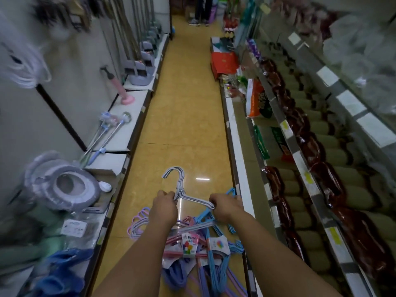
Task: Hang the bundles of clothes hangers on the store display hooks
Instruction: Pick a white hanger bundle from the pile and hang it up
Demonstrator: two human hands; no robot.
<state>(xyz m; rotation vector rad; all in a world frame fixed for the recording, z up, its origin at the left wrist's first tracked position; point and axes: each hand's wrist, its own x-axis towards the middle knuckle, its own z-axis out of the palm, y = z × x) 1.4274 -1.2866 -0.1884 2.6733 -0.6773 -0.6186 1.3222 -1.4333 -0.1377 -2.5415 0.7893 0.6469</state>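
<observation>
I hold a bundle of pale lilac-grey hangers point(194, 198) over the aisle floor, its hooks pointing up and away from me. My left hand point(164, 207) grips it beside the neck of the hooks. My right hand point(226, 207) grips the right shoulder of the same bundle. Below my hands a pile of pink, blue and purple hanger bundles point(199, 254) with paper labels lies on the floor. No display hook for hangers is clearly visible.
The yellow tiled aisle point(184, 116) runs ahead between a left shelf point(126, 133) with mops, brushes and a plunger and a right shelf point(285, 189) with dark red packets. A red box point(224, 62) stands on the floor. A person's legs point(201, 11) are at the far end.
</observation>
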